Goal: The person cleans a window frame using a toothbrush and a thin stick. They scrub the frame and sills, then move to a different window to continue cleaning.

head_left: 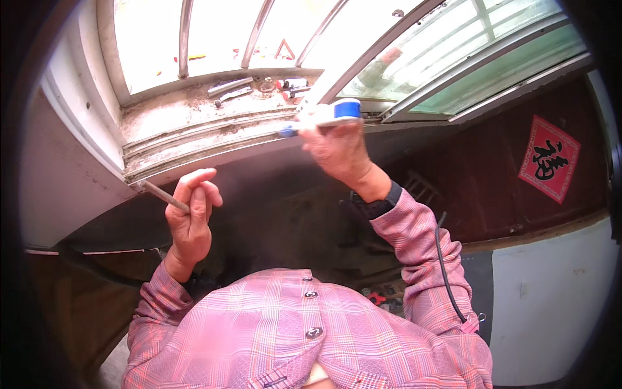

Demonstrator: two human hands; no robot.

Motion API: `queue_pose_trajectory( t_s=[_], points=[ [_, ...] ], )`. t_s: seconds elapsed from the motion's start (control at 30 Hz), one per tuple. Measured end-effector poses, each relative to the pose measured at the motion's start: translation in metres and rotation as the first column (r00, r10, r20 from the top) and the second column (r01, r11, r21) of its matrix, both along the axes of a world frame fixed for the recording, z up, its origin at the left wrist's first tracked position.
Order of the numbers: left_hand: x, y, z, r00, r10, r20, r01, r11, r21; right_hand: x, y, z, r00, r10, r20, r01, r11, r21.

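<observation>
My left hand [192, 223] is closed around a thin grey-brown rod [163, 196]. The rod's far end points at the left corner of the window's lower frame [207, 144]. Farther right and higher, my right hand [345, 154] grips a white-and-blue object [348, 110] over the frame. It has a wide blue band at its right end, and a small blue piece shows at its left. My fingers partly cover it and it is slightly blurred, so its kind is unclear.
On the dirty sill [152, 120] lie a grey metal tube [230, 87] and several small red, black and silver items [291, 84]. Metal bars [257, 32] stand behind them. Sliding glass panes [453, 55] lean in at right. A red paper diamond [549, 159] hangs on a dark surface.
</observation>
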State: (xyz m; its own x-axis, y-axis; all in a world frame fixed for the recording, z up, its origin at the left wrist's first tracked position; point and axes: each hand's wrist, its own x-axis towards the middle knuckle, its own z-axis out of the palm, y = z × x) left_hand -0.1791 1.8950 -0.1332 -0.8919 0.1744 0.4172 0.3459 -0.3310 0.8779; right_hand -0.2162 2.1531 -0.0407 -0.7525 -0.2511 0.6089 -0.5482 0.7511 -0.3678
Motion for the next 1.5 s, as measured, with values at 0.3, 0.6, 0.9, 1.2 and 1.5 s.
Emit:
queue_pose_trajectory(
  t_s=[0.3,0.6,0.9,1.2,1.5],
  points=[
    [0.009,-0.016,0.014,0.998,0.064,-0.019,-0.064,0.998,-0.005,0.007,-0.031,0.012,0.974,0.036,-0.224,0.055,0.922,0.384],
    [0.019,-0.022,0.04,0.95,0.286,-0.129,-0.301,0.946,-0.12,0.009,-0.085,-0.002,0.902,0.354,0.246,-0.034,0.628,-0.777],
    [-0.027,0.051,0.119,0.927,0.171,-0.333,-0.238,0.956,-0.172,0.043,0.108,0.034,0.988,-0.07,0.141,0.141,0.792,-0.594],
    [-0.119,0.157,0.152,0.815,0.251,-0.523,-0.47,0.814,-0.341,0.041,0.197,0.027,0.944,-0.294,0.151,0.328,0.893,-0.308],
    [-0.137,0.176,0.145,0.819,0.258,-0.513,-0.465,0.822,-0.328,0.043,0.203,0.013,0.966,-0.112,0.233,0.212,0.857,-0.469]
  ],
)
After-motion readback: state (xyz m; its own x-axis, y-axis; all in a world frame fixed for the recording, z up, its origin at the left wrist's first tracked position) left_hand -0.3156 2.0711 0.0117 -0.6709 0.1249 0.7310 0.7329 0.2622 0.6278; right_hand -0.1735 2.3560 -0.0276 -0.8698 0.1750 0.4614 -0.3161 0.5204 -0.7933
